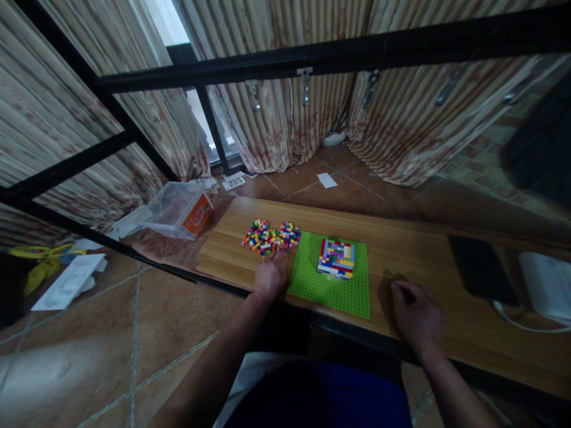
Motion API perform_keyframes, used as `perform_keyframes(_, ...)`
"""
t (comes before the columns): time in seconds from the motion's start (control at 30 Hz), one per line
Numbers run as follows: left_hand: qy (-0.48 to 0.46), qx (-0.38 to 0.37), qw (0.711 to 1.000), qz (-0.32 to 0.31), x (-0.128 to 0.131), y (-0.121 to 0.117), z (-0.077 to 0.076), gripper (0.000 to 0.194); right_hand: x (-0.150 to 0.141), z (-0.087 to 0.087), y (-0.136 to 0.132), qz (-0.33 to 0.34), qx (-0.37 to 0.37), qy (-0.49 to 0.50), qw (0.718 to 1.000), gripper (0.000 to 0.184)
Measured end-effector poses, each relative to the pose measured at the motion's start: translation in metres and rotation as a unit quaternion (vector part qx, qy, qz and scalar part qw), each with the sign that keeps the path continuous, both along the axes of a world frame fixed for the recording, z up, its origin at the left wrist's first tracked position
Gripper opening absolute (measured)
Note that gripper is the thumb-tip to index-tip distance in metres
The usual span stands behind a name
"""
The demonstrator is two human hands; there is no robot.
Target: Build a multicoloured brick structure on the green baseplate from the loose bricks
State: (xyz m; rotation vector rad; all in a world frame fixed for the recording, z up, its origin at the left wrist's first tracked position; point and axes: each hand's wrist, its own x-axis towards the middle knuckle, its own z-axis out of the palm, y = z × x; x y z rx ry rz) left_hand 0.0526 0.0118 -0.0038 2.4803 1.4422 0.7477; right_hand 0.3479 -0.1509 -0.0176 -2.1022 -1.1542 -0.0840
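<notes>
My left hand (270, 277) reaches to the near edge of a loose pile of small coloured building bricks (261, 236). Its fingers are stretched out, with the tips at the bricks. To the right lies a green studded baseplate (332, 300). On it stands a square, low brick build (336, 260) with rows in many colours, white and blue along its near side. My right hand (417, 315) rests on the table right of the baseplate, its fingers curled and thumb against the index finger. Whatever is in that pinch, if anything, is too small to make out.
The wooden table (401, 244) carries a dark phone (482, 268) and a white device (546, 285) with a cable at the right. A clear plastic box (178, 208) with an orange label stands beyond the table's left end. A black metal frame (285, 62) crosses before curtains.
</notes>
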Motion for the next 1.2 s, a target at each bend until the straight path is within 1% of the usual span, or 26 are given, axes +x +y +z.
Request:
perform_keyframes(0.13,-0.010,-0.004,1.000,0.004,0.001,0.003,0.001,0.023,-0.001,0.000,0.001,0.003,-0.004,-0.006,1.000,0.048)
perform_keyframes(0.23,-0.036,-0.001,0.999,-0.002,0.001,0.005,0.001,0.024,0.000,0.000,0.001,-0.001,-0.004,-0.006,1.000,0.048)
perform_keyframes(0.3,-0.050,0.002,0.999,0.005,0.001,0.005,0.002,0.023,0.000,-0.001,0.000,-0.005,-0.005,0.000,1.000,0.047)
perform_keyframes(0.4,-0.097,-0.008,0.995,0.017,0.002,0.002,0.006,0.020,0.000,-0.001,0.000,-0.006,-0.012,0.004,1.000,0.046)
perform_keyframes(0.5,-0.170,-0.042,0.985,0.006,0.009,-0.003,0.014,0.016,0.000,-0.001,-0.001,-0.002,-0.010,0.004,1.000,0.046)
perform_keyframes(0.6,-0.246,-0.095,0.964,-0.017,0.024,-0.011,0.021,0.013,0.000,-0.001,0.000,-0.001,-0.009,0.001,1.000,0.048)
perform_keyframes(0.7,-0.285,-0.134,0.948,-0.047,0.042,-0.018,0.030,0.013,-0.001,0.000,0.000,0.003,-0.010,0.000,1.000,0.048)
perform_keyframes(0.8,-0.273,-0.140,0.949,-0.077,0.058,-0.021,0.037,0.014,-0.001,0.000,0.000,-0.003,-0.014,0.004,1.000,0.048)
perform_keyframes(0.93,-0.203,-0.126,0.966,-0.103,0.073,-0.022,0.043,0.015,-0.002,-0.001,0.000,-0.015,-0.021,0.004,1.000,0.048)
perform_keyframes(1.07,-0.135,-0.067,0.983,-0.104,0.081,-0.021,0.046,0.015,-0.001,-0.002,0.001,-0.007,-0.013,0.013,1.000,0.049)
perform_keyframes(1.2,-0.125,-0.038,0.986,-0.102,0.084,-0.020,0.044,0.015,0.000,-0.002,0.000,0.001,-0.007,0.007,1.000,0.051)
